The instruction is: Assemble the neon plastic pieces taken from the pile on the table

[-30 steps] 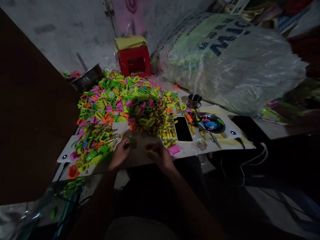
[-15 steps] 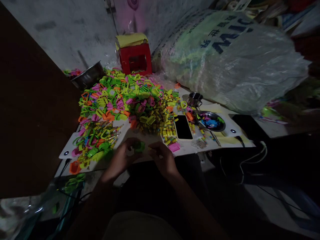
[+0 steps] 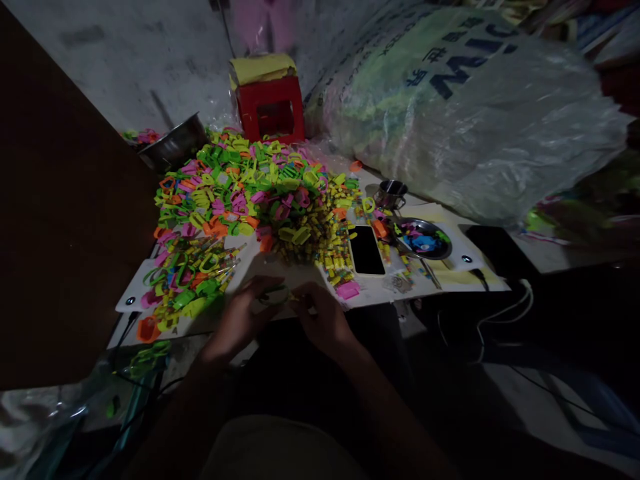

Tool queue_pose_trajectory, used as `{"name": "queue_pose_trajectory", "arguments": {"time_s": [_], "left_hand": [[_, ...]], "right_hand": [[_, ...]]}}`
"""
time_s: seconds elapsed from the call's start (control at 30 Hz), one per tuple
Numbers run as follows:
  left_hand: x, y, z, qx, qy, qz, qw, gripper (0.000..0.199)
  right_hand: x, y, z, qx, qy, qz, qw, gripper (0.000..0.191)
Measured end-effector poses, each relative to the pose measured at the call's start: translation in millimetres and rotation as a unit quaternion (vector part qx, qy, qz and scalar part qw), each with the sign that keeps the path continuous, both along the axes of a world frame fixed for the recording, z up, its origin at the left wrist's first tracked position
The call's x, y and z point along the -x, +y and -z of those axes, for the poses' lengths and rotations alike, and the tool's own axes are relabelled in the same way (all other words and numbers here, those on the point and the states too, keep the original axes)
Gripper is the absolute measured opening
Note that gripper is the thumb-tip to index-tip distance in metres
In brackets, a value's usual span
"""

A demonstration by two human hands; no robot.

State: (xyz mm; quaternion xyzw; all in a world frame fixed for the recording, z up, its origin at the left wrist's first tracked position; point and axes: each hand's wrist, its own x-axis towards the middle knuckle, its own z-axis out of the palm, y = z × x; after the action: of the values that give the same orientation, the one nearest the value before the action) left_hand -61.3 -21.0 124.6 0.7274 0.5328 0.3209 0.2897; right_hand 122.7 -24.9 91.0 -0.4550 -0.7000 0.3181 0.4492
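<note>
Near the table's front edge, my left hand (image 3: 249,313) is closed around a dark green plastic piece (image 3: 273,293), seen between thumb and fingers. Close beside it on the right, my right hand (image 3: 323,317) pinches a tiny yellow piece (image 3: 295,297), its tip almost at the green one; whether they touch is unclear. Beyond both hands spreads a heap of green, yellow, pink and orange plastic pieces (image 3: 230,180). Small yellow pieces (image 3: 333,257) lie in a pile to the right of it.
A phone (image 3: 367,251), a metal cup (image 3: 391,195) and a metal dish (image 3: 425,239) of coloured bits are on the right. Behind stand a red box (image 3: 295,110) and a large plastic bag (image 3: 465,127). A metal pot (image 3: 175,143) leans at the back left.
The green piece has turned and shows less of its face. My right hand has moved slightly left, bringing the yellow piece closer to it. The view has shifted a little.
</note>
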Motion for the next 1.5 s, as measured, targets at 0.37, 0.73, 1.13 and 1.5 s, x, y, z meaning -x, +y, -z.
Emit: {"name": "queue_pose_trajectory", "arguments": {"time_s": [0.37, 0.73, 1.13, 1.5], "left_hand": [[7, 0, 5.1, 0.076, -0.058, -0.003, 0.995, 0.041], [14, 0, 4.1, 0.246, -0.154, -0.029, 0.956, 0.048], [126, 51, -6.9, -0.103, 0.199, -0.381, 0.897, 0.051], [48, 109, 52.1, -0.137, 0.258, -0.192, 0.937, 0.041]], "right_hand": [[-1, -5, -4.1, -0.049, -0.150, -0.009, 0.987, 0.012], [23, -9, -5.4, 0.042, -0.358, -0.037, 0.932, 0.017], [42, 76, 57.9, -0.047, -0.397, 0.037, 0.916, 0.044], [40, 65, 60.3, -0.044, -0.422, 0.074, 0.902, 0.031]]}}
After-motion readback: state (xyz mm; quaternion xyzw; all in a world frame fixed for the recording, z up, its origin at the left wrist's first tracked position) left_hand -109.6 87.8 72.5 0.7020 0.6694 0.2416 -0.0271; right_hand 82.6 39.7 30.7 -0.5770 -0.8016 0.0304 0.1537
